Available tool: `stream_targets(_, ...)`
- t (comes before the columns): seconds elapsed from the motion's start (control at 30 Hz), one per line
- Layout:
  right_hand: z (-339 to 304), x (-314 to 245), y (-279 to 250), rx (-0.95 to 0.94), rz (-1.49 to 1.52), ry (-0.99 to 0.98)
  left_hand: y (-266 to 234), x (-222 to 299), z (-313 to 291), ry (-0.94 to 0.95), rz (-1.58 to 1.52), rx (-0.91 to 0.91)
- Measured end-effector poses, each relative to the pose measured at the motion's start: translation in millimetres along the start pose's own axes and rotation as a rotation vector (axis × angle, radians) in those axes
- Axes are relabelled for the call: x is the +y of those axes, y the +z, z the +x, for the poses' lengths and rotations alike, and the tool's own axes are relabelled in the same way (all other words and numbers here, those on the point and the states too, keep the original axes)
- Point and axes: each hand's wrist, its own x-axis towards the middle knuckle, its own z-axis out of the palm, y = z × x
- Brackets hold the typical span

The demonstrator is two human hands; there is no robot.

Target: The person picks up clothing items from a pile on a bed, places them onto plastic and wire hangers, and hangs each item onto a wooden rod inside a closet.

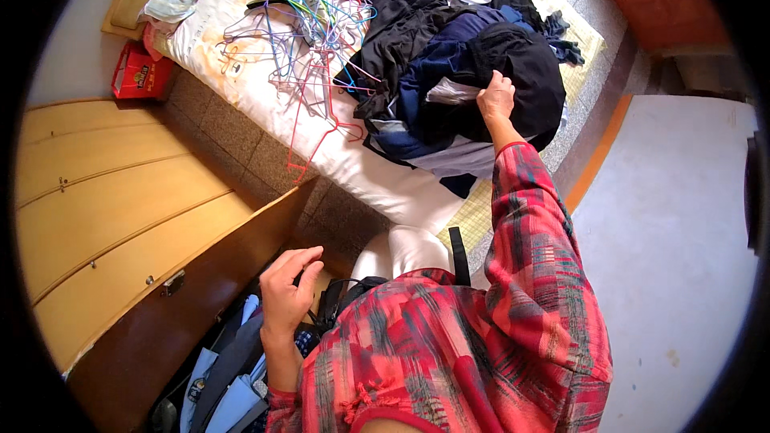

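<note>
While one bed [381, 180] with a pale sheet fills the far middle, one yellow wooden cabinet [120, 180] stands to its left, and one pale flat panel [674, 240] with an orange edge lies to the right. On the bed's right part sits one heap of clothes [417, 40], dark blue, black and grey, too overlapped for a count. One bulky black garment [529, 72] tops its near right side. Left of the heap spreads one tangle of coloured hangers [313, 20], too crossed to number. At near left, several blue and dark clothes [233, 401] lie bunched beside the cabinet's brown side. One red box [143, 70] stands at far left, beside the bed. Of two hands, the right hand [497, 96] touches the black garment, fingers bent; whether its grip is clenched on cloth, I cannot tell. The left hand [289, 289], near left, is released, fingers loosely curved, above the blue clothes. Two white cloth patches show in the heap, one just left of the right hand, one farther away.
</note>
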Motion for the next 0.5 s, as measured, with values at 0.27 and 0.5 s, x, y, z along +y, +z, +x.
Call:
stream_targets(0.27,-47,87,-15,-0.035,1.62,0.477,-9,6,1,0.088,-0.033,-0.019)
stream_targets(0.5,-159,64,-134,-0.228,2.195,0.382,-24,4,-17,0.199,-0.044,-0.007)
